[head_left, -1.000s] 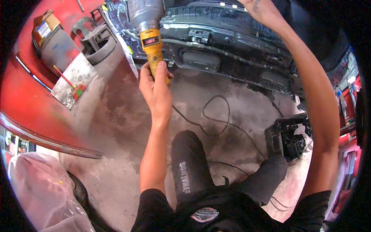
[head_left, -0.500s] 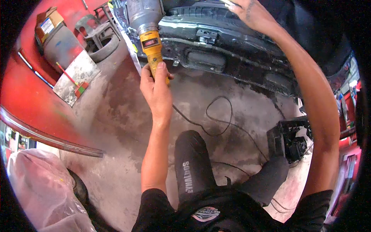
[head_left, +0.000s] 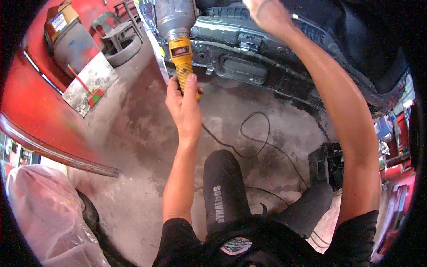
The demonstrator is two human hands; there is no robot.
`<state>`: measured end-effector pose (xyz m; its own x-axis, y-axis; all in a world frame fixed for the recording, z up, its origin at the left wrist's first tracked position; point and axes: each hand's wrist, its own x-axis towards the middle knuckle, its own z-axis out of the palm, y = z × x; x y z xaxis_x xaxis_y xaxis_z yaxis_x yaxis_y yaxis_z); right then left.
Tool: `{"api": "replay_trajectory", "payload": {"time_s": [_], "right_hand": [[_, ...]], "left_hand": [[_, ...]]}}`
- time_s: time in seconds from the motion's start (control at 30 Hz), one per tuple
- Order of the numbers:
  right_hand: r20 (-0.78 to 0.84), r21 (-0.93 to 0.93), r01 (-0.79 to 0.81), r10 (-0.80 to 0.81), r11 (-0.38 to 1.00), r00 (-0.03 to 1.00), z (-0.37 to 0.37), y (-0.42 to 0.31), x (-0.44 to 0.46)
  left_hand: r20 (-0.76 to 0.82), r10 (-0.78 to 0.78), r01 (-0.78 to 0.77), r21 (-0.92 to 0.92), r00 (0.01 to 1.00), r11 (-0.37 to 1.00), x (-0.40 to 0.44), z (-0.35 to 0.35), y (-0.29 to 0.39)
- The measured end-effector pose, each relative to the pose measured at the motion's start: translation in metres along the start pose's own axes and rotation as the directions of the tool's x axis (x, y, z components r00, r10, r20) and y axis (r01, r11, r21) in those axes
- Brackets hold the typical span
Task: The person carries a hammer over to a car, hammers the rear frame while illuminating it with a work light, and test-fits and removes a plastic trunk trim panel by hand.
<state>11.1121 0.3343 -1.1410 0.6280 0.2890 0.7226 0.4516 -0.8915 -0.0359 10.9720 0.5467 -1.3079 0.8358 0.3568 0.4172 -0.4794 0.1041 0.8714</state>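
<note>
My left hand (head_left: 184, 100) is wrapped round the yellow ribbed handle of a corded power tool (head_left: 181, 51), which looks like a heat gun. Its grey metal body points up and away, past the top edge of the view. Over the dark car body section (head_left: 244, 66), my right hand (head_left: 269, 18) is raised at the top edge. Its fingers are cut off or blurred there, so what they hold, if anything, is hidden. A black cord (head_left: 222, 144) runs from below my left hand and loops on the floor.
A black plastic housing (head_left: 316, 162) lies on the floor at the right. At the upper left are a tire (head_left: 122, 52), a plastic chair (head_left: 106, 29), a cardboard box (head_left: 62, 18) and a brush (head_left: 94, 95). Plastic sheeting (head_left: 49, 209) covers something at lower left.
My right hand has moved left along the top edge, closer to the tool. My left hand keeps its grip, and the tool sits slightly further right in view. The surroundings have shifted a little.
</note>
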Motion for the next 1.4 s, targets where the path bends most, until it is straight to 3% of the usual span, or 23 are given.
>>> {"api": "replay_trajectory", "payload": {"time_s": [0.03,0.07,0.17,0.2,0.3,0.33,0.57,0.67,0.8,0.93,1.03,1.07,1.1,1.13,1.17,1.2,1.23,1.3,1.4], "right_hand": [[0.172,-0.066,0.117,-0.104,0.991,0.98,0.019,0.02,0.002],[0.254,0.008,0.235,-0.23,0.972,0.939,0.02,0.014,-0.004],[0.339,0.005,0.084,-0.081,0.996,0.937,-0.008,0.012,0.008],[0.279,-0.081,0.096,-0.07,0.992,0.958,-0.006,0.015,0.008],[0.1,-0.025,0.054,-0.051,0.998,0.994,-0.013,0.018,0.007],[0.107,-0.012,0.005,-0.004,1.0,0.994,-0.017,0.02,0.01],[-0.057,0.056,0.171,-0.167,0.984,0.984,-0.052,0.014,0.004],[0.258,-0.001,-0.091,0.088,0.996,0.962,-0.088,0.009,-0.008],[0.283,-0.201,0.031,0.028,0.979,0.959,-0.105,0.044,-0.04],[0.128,-0.029,-0.11,0.113,0.993,0.985,-0.125,0.053,-0.05],[-0.285,-0.08,0.159,-0.176,0.984,0.942,-0.106,0.078,-0.056],[-0.036,-0.137,-0.084,0.08,0.987,0.996,-0.109,0.058,-0.06],[0.191,-0.248,-0.299,0.349,0.922,0.917,-0.111,0.036,-0.063],[0.223,-0.198,-0.05,0.094,0.979,0.97,-0.09,0.074,-0.072],[0.24,-0.143,0.204,-0.166,0.968,0.956,-0.084,0.068,-0.076],[0.343,-0.298,-0.103,0.207,0.949,0.916,-0.113,0.067,-0.068],[0.277,-0.157,-0.076,0.118,0.985,0.953,-0.119,0.076,-0.066],[0.261,-0.228,-0.152,0.211,0.962,0.942,-0.138,0.063,-0.063],[0.116,-0.114,0.008,0.005,0.993,0.993,-0.142,0.074,-0.058]], "left_hand": [[0.002,0.004,-0.004,0.003,1.0,1.0,-0.001,0.0,0.0],[0.007,0.007,-0.007,0.007,1.0,1.0,-0.002,-0.001,0.001],[0.011,0.004,-0.004,0.004,1.0,1.0,-0.003,-0.002,0.002],[0.011,-0.007,0.007,0.003,1.0,1.0,-0.005,-0.003,0.001],[0.018,-0.018,0.018,-0.008,1.0,1.0,-0.004,-0.005,-0.005],[0.014,-0.025,0.025,-0.004,1.0,1.0,-0.004,-0.005,-0.006],[0.035,-0.023,0.024,-0.037,0.999,0.999,-0.003,-0.001,-0.013],[0.087,-0.045,0.049,-0.048,0.995,0.998,-0.008,0.003,-0.012],[0.143,-0.091,0.094,-0.015,0.985,0.995,-0.014,0.021,-0.004],[0.189,-0.065,0.079,-0.067,0.98,0.995,-0.017,0.035,-0.007],[0.205,-0.086,0.1,-0.059,0.975,0.993,-0.021,0.04,-0.006],[0.205,-0.088,0.101,-0.054,0.975,0.993,-0.021,0.041,-0.005],[0.204,-0.09,0.101,-0.048,0.975,0.994,-0.022,0.041,-0.004],[0.203,-0.094,0.104,-0.04,0.975,0.994,-0.023,0.04,-0.004],[0.202,-0.097,0.106,-0.033,0.974,0.994,-0.024,0.04,-0.004],[0.207,-0.101,0.109,-0.026,0.973,0.994,-0.024,0.042,-0.003],[0.207,-0.103,0.11,-0.024,0.973,0.994,-0.025,0.042,-0.003],[0.205,-0.107,0.114,-0.019,0.973,0.993,-0.026,0.042,-0.005],[0.224,-0.089,0.104,-0.058,0.97,0.993,-0.022,0.047,-0.01]]}}
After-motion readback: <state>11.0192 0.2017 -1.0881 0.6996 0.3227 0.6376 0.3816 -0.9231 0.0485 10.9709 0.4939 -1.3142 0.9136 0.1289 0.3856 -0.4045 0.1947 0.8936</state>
